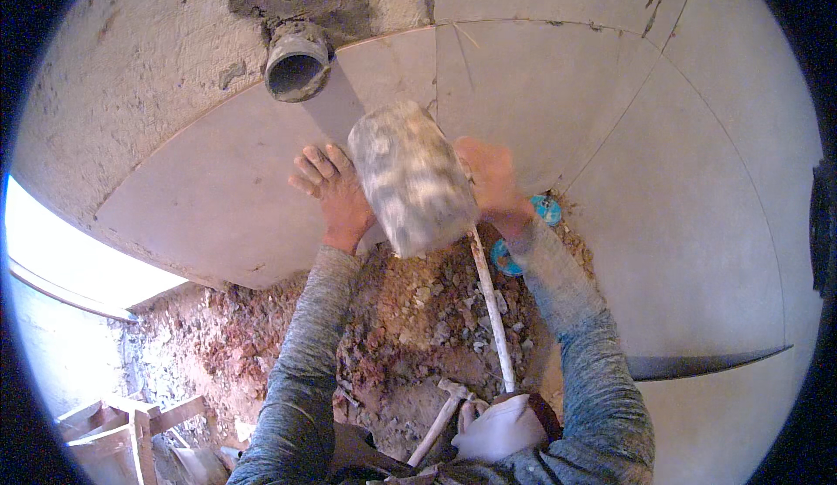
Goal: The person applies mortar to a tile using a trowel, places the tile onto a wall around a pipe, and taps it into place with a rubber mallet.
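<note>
Grey-white mallet before the wall tile; my right hand, blurred, looks curled round its handle, left hand spread on tile. Best tap lightly, fingers clear.

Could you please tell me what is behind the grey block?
The tile seam runs down behind the block; the left hand shows beside it. What the block covers cannot be seen.

Left hand spread against pale tile; right hand beside mottled grey block.
</note>
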`<state>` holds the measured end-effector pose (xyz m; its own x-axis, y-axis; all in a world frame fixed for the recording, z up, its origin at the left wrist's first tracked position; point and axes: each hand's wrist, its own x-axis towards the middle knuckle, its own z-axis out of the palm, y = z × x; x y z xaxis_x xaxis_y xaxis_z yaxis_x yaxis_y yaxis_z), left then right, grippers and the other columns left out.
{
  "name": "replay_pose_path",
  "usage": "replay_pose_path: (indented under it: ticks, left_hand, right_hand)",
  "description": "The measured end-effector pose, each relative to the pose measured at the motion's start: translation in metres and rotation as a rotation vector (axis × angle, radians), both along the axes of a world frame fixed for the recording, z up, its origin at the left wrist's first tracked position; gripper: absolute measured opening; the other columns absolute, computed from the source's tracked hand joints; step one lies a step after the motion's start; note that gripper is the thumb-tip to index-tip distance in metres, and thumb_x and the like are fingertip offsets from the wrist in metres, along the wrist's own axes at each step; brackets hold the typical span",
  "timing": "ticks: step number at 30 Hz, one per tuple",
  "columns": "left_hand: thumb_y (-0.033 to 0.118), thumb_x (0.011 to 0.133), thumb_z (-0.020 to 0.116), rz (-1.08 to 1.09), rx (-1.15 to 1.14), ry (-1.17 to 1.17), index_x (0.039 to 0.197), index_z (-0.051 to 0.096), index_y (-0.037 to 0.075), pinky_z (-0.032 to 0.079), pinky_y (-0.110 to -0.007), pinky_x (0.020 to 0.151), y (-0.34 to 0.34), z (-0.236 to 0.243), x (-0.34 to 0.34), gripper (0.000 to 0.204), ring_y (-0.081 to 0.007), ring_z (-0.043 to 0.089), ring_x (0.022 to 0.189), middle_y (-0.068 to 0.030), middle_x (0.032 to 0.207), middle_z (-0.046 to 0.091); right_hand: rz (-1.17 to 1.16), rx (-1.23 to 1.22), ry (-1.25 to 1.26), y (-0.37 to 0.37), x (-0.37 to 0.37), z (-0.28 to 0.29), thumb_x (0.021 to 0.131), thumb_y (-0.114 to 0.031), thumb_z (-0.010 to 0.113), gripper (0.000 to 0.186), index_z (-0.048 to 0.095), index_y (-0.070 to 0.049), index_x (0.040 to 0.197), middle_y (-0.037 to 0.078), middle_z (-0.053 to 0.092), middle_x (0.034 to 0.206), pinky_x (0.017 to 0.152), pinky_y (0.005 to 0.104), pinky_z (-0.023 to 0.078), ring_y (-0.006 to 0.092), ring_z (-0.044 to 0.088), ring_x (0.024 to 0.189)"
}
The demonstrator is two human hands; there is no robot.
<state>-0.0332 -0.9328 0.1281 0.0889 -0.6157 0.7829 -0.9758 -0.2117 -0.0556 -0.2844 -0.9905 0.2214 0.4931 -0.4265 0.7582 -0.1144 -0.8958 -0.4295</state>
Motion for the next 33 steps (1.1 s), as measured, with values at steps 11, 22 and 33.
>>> replay_pose_path:
  ticks: [11,22,33]
  left_hand:
    - [0.064,0.08,0.059,0.0,0.072,0.138,0.145,0.02,-0.008,-0.009,-0.072,0.104,0.002,0.013,-0.011,0.105,-0.0535,-0.007,0.14,-0.0335,0.153,0.003]
    - [0.061,0.084,0.055,-0.031,0.004,0.075,0.146,0.02,-0.007,-0.011,-0.067,0.108,0.0,0.019,-0.014,0.098,-0.0476,-0.012,0.143,-0.0289,0.155,-0.004]
    - [0.067,0.082,0.055,0.018,0.062,0.095,0.144,0.022,-0.009,-0.01,-0.068,0.107,0.0,0.025,-0.018,0.104,-0.0502,-0.01,0.142,-0.0326,0.154,0.0]
  right_hand:
    - [-0.411,0.066,0.173,-0.009,0.01,0.013,0.085,-0.032,0.058,0.031,0.06,-0.006,0.102,0.022,0.064,0.078,0.062,0.0505,0.049,0.047,0.061,0.073]
    - [-0.385,0.027,0.106,-0.022,0.004,0.0,0.08,-0.036,0.061,0.034,0.061,-0.006,0.094,0.021,0.063,0.078,0.061,0.0485,0.048,0.0454,0.06,0.072]
    - [-0.351,0.111,0.16,-0.022,0.001,0.011,0.08,-0.03,0.059,0.029,0.058,-0.005,0.096,0.024,0.063,0.079,0.064,0.054,0.047,0.0483,0.06,0.075]
